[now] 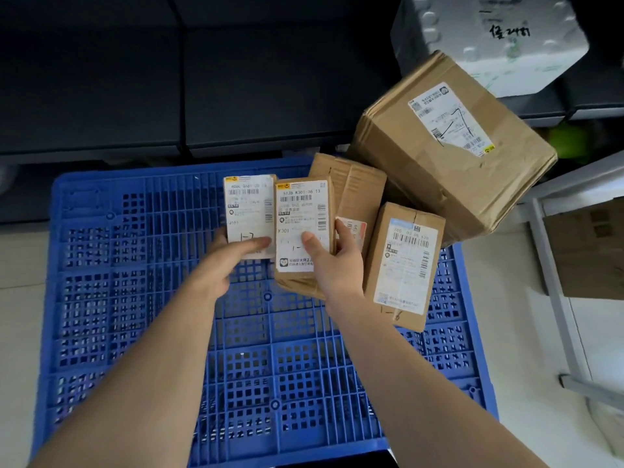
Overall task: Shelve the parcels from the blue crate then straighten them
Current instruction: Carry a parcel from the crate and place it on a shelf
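Note:
A blue lattice crate (pixel 135 298) fills the lower view. My left hand (pixel 223 261) grips a small white-labelled parcel (pixel 248 211) by its lower end, thumb across the label. Right beside it, my right hand (pixel 332 261) holds a brown parcel with a large white label (pixel 300 214), thumb on the front and fingers round its right edge. Behind that leans another brown parcel (pixel 354 187). A labelled brown parcel (pixel 401 261) stands against the crate's right side. A big cardboard box (pixel 449 143) rests tilted on the crate's far right corner.
Dark shelving (pixel 236 79) runs across the back above the crate. A white foam box (pixel 486 38) with handwriting sits at the top right. A grey metal rack (pixel 553 265) holding a cardboard box stands to the right on the pale floor.

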`<state>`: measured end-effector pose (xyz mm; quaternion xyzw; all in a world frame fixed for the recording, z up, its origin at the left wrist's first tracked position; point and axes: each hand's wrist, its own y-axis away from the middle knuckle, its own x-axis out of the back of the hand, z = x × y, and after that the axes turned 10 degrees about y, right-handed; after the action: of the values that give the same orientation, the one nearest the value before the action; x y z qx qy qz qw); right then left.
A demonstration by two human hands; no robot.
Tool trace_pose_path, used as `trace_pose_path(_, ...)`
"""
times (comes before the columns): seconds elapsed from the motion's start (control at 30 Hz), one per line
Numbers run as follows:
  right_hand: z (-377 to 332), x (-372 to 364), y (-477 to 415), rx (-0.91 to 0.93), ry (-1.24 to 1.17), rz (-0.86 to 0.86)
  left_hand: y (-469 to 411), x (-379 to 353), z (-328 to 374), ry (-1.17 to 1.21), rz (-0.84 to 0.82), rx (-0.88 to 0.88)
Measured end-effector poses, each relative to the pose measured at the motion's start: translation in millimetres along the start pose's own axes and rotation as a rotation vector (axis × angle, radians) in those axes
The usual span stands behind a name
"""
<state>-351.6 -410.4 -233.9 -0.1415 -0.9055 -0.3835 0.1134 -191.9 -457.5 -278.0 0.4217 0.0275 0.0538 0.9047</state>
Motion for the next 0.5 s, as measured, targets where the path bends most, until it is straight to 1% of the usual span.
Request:
trace_pose_path(0.1, -2, 3, 3, 0.007, -0.001, 0.007, 6, 7, -4, 0.097, -0.036, -0.005)
trace_pose_path(0.2, -6, 6, 7, 0.009, -0.032, -0.016, 13, 12, -8, 0.241, -0.096, -0.041)
trace_pose_path(0.3, -8, 3, 10, 0.019, -0.05, -0.048, 20, 23, -15, 0.302, -0.163, -0.074)
trace_pose_path(0.37, -6, -1, 13, 0.017, -0.057, -0.067, 28, 32, -21, 0.313, -0.15, -0.095)
trace_pose_path(0.5, 2, -8, 30, 0.05, -0.066, -0.116, 54, 49, -32, 0.354, -0.045, -0.126)
